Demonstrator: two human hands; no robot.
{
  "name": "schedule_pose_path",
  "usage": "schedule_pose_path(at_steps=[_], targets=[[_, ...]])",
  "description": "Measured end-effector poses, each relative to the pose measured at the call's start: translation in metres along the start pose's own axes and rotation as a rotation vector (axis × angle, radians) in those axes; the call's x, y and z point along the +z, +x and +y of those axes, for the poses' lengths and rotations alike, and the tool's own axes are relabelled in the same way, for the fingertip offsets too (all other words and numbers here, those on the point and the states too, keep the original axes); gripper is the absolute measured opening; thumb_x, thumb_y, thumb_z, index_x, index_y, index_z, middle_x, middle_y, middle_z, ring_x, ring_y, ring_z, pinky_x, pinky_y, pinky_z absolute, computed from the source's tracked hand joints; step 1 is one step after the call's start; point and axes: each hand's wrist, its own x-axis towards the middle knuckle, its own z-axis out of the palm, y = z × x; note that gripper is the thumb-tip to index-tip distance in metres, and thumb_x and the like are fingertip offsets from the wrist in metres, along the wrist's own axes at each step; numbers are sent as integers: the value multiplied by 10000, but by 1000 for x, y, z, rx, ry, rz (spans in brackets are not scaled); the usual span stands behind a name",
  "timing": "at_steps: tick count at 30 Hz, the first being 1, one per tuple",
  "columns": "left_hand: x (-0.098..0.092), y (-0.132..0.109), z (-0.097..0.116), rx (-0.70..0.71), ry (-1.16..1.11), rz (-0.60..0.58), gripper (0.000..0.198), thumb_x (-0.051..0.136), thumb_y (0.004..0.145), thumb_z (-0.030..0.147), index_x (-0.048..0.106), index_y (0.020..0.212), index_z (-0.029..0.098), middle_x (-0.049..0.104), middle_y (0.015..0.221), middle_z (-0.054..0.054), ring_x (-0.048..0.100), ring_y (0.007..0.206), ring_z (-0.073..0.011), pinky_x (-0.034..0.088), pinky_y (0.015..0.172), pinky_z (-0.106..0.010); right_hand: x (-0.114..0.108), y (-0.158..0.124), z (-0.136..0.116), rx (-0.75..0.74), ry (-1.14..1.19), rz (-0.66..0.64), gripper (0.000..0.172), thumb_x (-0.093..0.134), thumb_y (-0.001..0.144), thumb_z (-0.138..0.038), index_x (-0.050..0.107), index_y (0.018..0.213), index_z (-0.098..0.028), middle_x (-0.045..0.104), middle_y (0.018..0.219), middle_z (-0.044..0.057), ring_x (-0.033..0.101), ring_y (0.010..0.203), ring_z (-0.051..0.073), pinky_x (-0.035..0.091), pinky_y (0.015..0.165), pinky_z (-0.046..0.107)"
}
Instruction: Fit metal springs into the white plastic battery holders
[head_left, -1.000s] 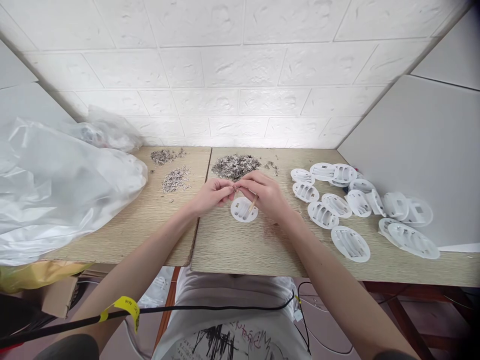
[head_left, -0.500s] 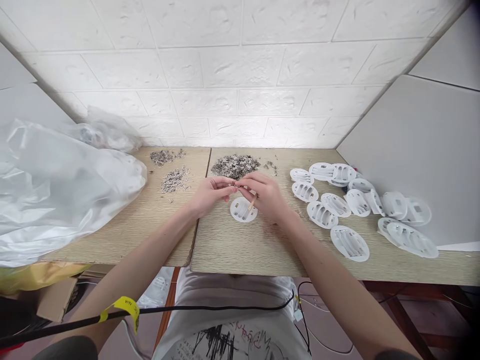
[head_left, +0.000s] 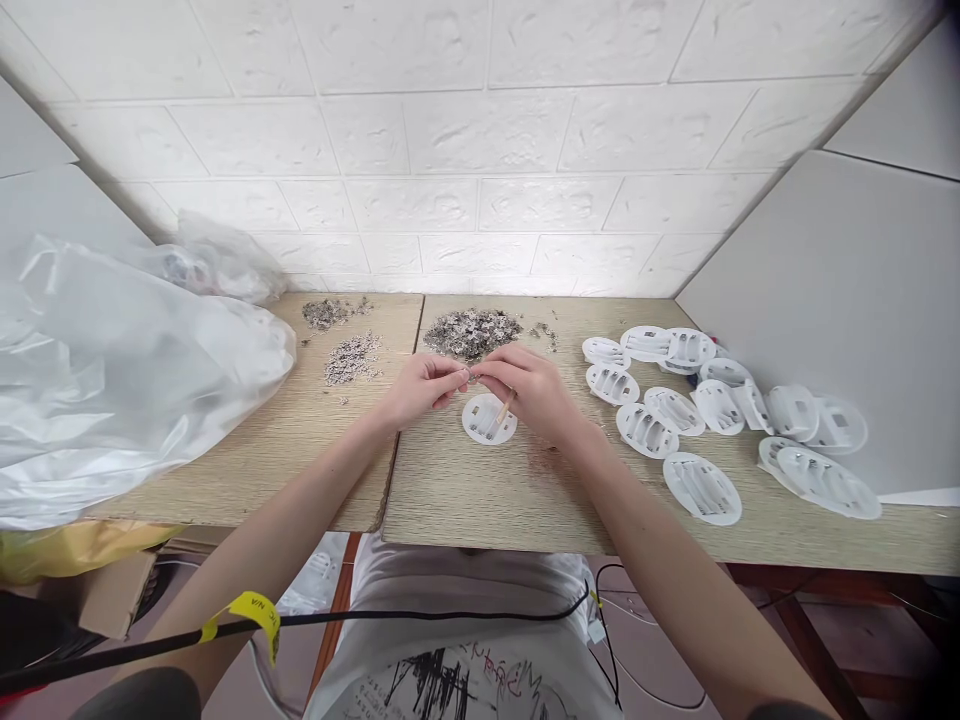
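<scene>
My left hand (head_left: 426, 388) and my right hand (head_left: 529, 388) meet fingertip to fingertip over the table. Between them is a small metal piece (head_left: 472, 377), mostly covered by the fingers. A thin wooden-looking stick (head_left: 506, 406) also sits in my right hand, pointing down. Just below the hands lies a white oval plastic battery holder (head_left: 480, 425) with slots, some showing metal bits. A heap of small metal clips (head_left: 471, 332) lies right behind my fingers.
Two smaller piles of metal parts, one nearer (head_left: 352, 358) and one farther (head_left: 325, 314), lie on the left. Many white oval holders (head_left: 702, 488) spread over the right side. A large plastic bag (head_left: 135, 370) fills the far left. A black cable (head_left: 420, 615) crosses in front of me.
My fingertips have closed in a little around the small metal piece, so less of it shows. The view has shifted slightly; the holder and piles lie as before.
</scene>
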Motion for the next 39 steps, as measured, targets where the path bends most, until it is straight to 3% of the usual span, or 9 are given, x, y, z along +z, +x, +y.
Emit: schedule_pose_path(at_steps=[6,10,14,19,25,32,39], targets=[[1,0,6,-132,-199,-29,311,771,631,417,670,637,123,547,597,-17,392,513,-63,256,422,-196,-2,1,0,-33,-22,-5,207,461,949,-190,667,969,-192,664,875,84,596,827,178,502,712,320],[1,-1,8,-154,-233,-22,295,786,615,400,694,656,123,560,603,-20,395,511,-57,250,413,-188,-3,2,-1,-40,-20,17,177,490,935,-178,664,966,-185,670,876,86,603,824,178,506,714,320],[5,-2,8,-19,-91,130,282,715,697,422,698,667,142,527,529,11,361,434,-46,271,404,-204,-3,3,-1,14,0,51,147,528,911,-170,670,947,-182,675,855,78,609,786,167,512,692,303],[13,-3,7,205,63,307,227,678,734,380,727,743,158,668,725,-29,428,453,-47,341,409,-209,0,2,-1,102,33,103,117,575,876,-166,681,921,-183,671,793,56,609,720,155,509,648,288],[13,0,3,175,-121,211,330,740,693,327,716,971,150,708,811,-53,567,578,-100,506,536,-262,3,0,-3,91,24,115,138,547,895,-172,675,943,-194,678,854,71,617,760,160,512,668,302],[13,2,2,236,-142,177,196,740,693,268,648,810,141,652,813,-40,586,716,-114,509,593,-240,2,2,-5,55,6,136,120,558,896,-179,668,940,-196,675,831,66,616,757,161,513,670,302],[13,0,0,236,-41,206,158,703,715,259,625,790,143,610,773,-13,529,631,-73,477,602,-234,0,3,-5,2,-24,131,119,547,897,-164,657,937,-186,663,825,70,599,755,163,507,670,298]])
